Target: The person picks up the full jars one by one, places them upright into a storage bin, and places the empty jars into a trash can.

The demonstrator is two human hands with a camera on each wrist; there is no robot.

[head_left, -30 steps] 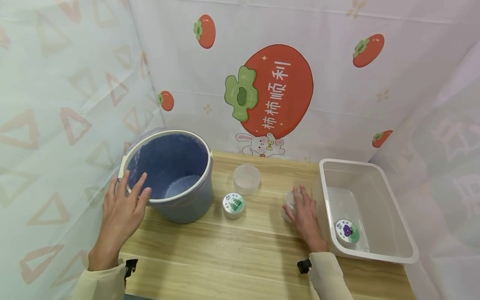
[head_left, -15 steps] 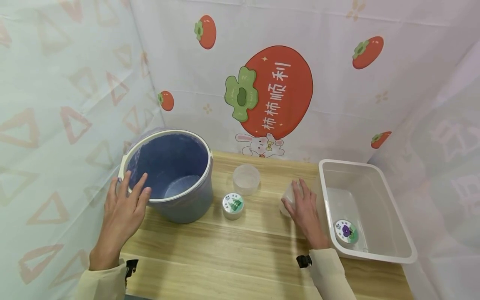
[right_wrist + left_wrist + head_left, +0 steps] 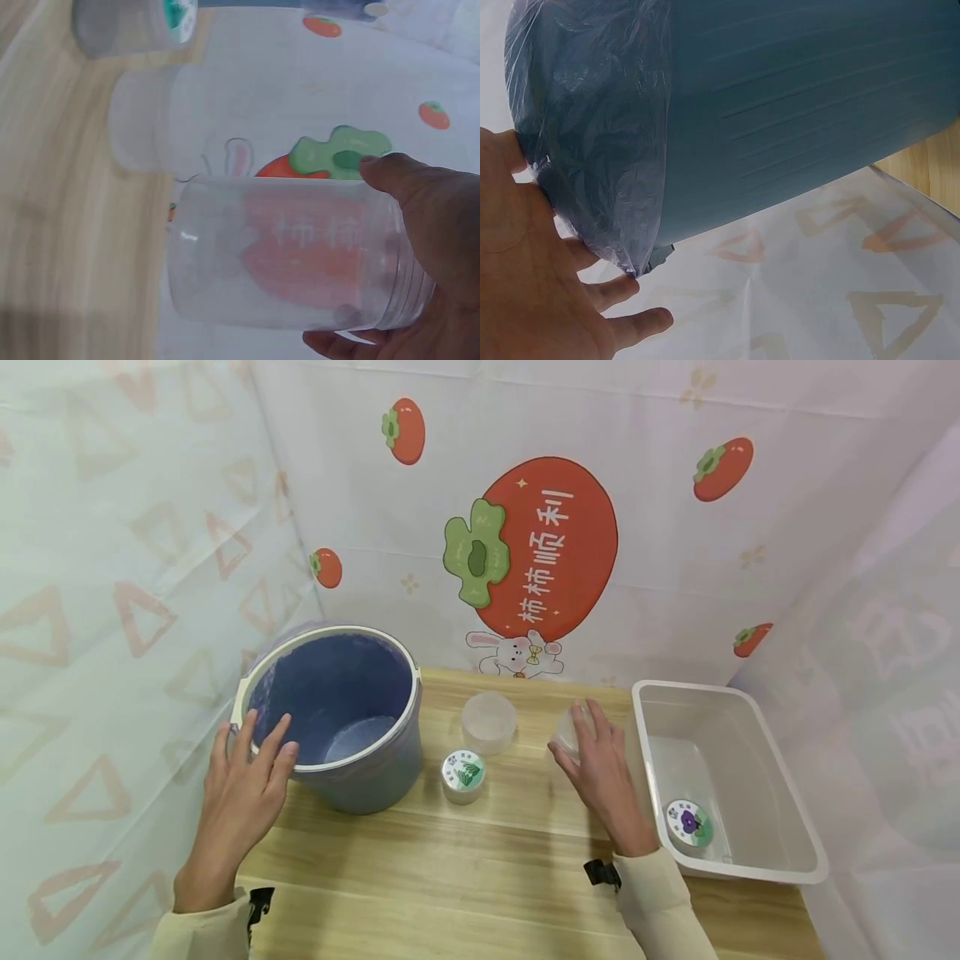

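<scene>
My right hand [image 3: 600, 772] grips a see-through plastic jar [image 3: 277, 255] by its threaded end, thumb on one side and fingertips on the other. In the right wrist view the jar stands off the wooden table, nothing showing inside it. Spread fingers of my left hand [image 3: 243, 793] rest at the near left rim of a blue bucket [image 3: 378, 777]. Thin clear film [image 3: 607, 135] covers the outside of that rim under the fingertips. Between the hands stand another see-through jar [image 3: 488, 724] and a round container [image 3: 462, 775] with a green plant label.
A white plastic tub [image 3: 651, 777] stands on the right of the wooden table [image 3: 450, 877]. Inside it is a round container [image 3: 688, 823] with a purple flower label. Printed cloth [image 3: 360, 485] walls in the back and both sides.
My right hand has raised the clear jar from the table and shifted it slightly left and toward the back. My left hand stays at the bucket rim. The head view has shifted slightly.
</scene>
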